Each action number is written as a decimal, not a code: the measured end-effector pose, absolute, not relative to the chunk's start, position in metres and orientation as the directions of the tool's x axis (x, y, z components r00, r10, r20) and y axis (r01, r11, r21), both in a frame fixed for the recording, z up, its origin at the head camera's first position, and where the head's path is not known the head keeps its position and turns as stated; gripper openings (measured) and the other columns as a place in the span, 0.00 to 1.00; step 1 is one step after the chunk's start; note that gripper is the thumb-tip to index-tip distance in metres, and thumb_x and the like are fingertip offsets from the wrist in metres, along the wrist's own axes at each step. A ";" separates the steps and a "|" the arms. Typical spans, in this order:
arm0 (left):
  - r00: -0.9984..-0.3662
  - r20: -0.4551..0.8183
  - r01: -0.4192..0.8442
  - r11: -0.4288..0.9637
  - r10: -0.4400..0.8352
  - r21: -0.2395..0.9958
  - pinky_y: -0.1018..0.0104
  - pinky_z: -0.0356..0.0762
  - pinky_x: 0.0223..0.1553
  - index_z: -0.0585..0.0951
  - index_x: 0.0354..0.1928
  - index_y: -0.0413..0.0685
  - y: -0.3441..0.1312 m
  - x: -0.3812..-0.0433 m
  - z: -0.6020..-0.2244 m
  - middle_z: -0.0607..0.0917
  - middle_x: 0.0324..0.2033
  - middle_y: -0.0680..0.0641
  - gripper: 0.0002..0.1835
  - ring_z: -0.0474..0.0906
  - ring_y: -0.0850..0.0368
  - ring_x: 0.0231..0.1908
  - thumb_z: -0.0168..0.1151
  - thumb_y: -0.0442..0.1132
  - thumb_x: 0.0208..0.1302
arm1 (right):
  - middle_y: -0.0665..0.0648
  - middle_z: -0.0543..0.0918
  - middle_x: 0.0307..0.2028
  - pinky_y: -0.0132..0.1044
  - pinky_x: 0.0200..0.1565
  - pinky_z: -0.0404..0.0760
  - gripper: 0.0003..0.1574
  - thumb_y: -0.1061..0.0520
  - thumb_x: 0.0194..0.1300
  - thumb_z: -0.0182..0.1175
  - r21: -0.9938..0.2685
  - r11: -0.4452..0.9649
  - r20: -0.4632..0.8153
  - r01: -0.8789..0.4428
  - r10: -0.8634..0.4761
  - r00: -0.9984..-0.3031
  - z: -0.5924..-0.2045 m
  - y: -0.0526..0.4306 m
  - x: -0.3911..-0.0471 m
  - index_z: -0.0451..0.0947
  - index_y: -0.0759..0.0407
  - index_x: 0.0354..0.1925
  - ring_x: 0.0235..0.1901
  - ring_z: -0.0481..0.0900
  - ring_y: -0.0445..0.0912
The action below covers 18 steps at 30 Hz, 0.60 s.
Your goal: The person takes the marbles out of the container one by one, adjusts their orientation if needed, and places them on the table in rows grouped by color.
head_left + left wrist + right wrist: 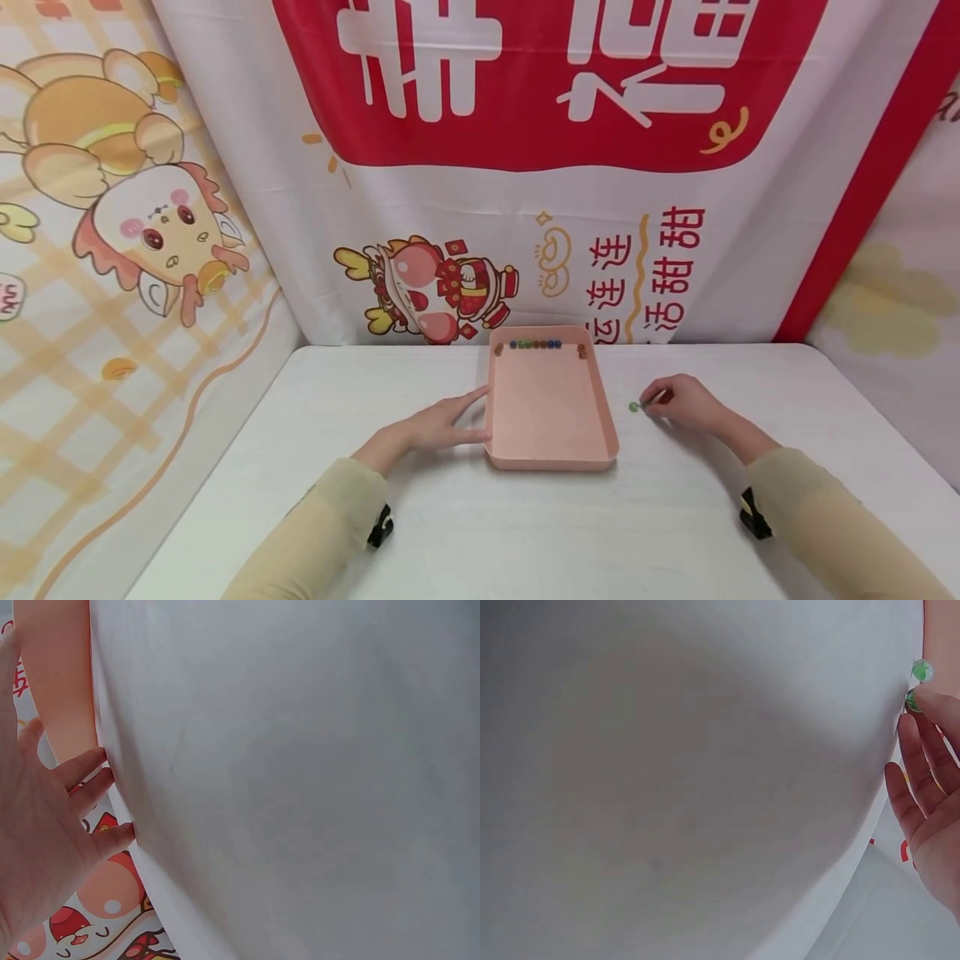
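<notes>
A pink tray (551,408) lies on the white table, with a row of several blue, green and brown marbles (536,344) along its far end. A few brown marbles (582,352) sit in its far corners. My left hand (435,423) rests at the tray's left side, its fingers spread and touching the edge. To the right of the tray, my right hand (684,403) pinches a green marble (913,700) between thumb and fingers, close to the tabletop. Just beside it, a second clear green marble (633,407) lies on the table.
The white tabletop (480,533) ends at the back against a hanging cloth (450,192) printed in red and white. Cartoon-printed cloth (112,250) stands along the left side. Black straps show at both wrists.
</notes>
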<state>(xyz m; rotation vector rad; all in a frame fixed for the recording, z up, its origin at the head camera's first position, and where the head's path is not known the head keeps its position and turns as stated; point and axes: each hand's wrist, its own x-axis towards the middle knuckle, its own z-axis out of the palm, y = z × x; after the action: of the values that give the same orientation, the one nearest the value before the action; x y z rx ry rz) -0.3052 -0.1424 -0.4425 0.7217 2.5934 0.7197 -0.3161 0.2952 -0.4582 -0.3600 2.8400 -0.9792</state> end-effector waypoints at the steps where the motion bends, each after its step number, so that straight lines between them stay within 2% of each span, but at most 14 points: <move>1: -0.808 -0.195 0.377 0.742 0.556 0.555 0.45 0.52 0.69 0.49 0.77 0.67 -0.142 -0.305 -0.442 0.56 0.74 0.50 0.47 0.51 0.48 0.72 0.58 0.67 0.61 | 0.53 0.81 0.33 0.39 0.31 0.74 0.09 0.65 0.58 0.68 -0.618 0.765 -0.035 -0.181 -0.257 -0.966 -0.459 0.295 -0.317 0.84 0.62 0.39 0.31 0.73 0.47; 18: -0.810 -0.198 0.374 0.745 0.552 0.552 0.46 0.50 0.69 0.49 0.77 0.69 -0.142 -0.305 -0.442 0.55 0.74 0.50 0.47 0.50 0.49 0.72 0.58 0.68 0.60 | 0.55 0.82 0.36 0.39 0.32 0.76 0.11 0.62 0.59 0.67 -0.639 0.753 -0.044 -0.155 -0.237 -0.970 -0.455 0.298 -0.315 0.83 0.62 0.42 0.33 0.74 0.48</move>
<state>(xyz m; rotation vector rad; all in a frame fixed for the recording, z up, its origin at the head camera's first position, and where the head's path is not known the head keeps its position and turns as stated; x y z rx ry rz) -0.3048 -0.1418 -0.4419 0.7145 2.5962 0.7134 -0.3146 0.2982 -0.4552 -0.3175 2.8261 -1.0134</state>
